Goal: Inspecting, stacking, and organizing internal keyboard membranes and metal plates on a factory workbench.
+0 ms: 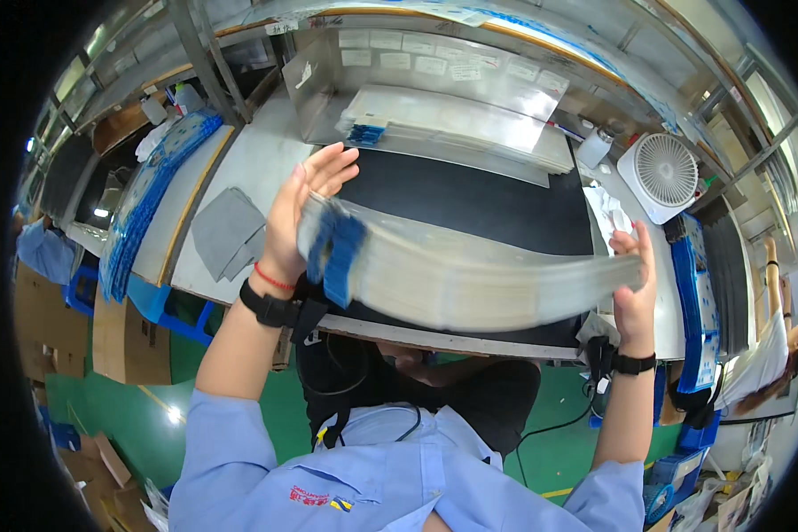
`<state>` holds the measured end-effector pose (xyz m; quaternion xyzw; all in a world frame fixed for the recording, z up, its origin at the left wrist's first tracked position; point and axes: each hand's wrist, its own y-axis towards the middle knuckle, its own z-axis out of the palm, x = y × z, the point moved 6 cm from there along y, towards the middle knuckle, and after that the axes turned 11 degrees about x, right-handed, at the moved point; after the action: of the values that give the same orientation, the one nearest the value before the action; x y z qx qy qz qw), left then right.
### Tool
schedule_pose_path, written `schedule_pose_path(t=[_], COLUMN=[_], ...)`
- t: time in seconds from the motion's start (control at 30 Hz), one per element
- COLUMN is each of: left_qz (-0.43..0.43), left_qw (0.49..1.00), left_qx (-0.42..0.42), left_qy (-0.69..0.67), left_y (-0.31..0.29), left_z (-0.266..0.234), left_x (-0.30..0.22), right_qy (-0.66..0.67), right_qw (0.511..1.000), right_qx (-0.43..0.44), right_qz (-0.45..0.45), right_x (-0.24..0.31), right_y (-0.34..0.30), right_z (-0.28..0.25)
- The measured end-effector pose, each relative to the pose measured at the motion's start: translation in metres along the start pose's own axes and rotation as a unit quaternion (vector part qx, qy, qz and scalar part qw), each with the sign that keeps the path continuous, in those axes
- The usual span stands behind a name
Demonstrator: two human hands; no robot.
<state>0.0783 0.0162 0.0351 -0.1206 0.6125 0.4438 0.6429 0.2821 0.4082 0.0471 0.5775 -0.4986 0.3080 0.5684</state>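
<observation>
A stack of long, clear whitish plastic sheets [470, 288] with blue tabs at one end is held up between my two hands over the front of the bench. It sags in the middle and is slightly smeared by motion. My left hand [291, 213] bears against the blue-tabbed end with its fingers stretched out, the thumb hidden. At the other end, my right hand [635, 288] has its fingers and thumb around the edge. Behind the stack lies a black mat [470, 197]. A similar pile of clear sheets [452, 133] with blue tabs rests against a metal backstop [452, 66].
Grey cloths [228, 232] lie on the bench's left part. A white fan [663, 175] and a bottle [596, 146] stand at the back right. Blue-edged stacks [155, 199] are on the left, more blue pieces [696, 306] on the right. Another person [776, 346] is at far right.
</observation>
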Motion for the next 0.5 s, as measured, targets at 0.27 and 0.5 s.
schedule_pose_path(t=[0.27, 0.5], left_qz=[-0.055, -0.037], left_qw=[0.989, 0.995], left_qx=[-0.038, -0.084], left_qy=[-0.134, -0.035], left_y=[0.007, -0.002], left_z=[-0.011, -0.014], left_x=[0.005, 0.009], right_qy=[0.045, 0.087], right_qw=[0.994, 0.987], right_qx=[-0.087, -0.109], right_qz=[0.043, 0.078], right_x=[-0.021, -0.017], right_y=[0.005, 0.01], right_z=[-0.01, -0.007])
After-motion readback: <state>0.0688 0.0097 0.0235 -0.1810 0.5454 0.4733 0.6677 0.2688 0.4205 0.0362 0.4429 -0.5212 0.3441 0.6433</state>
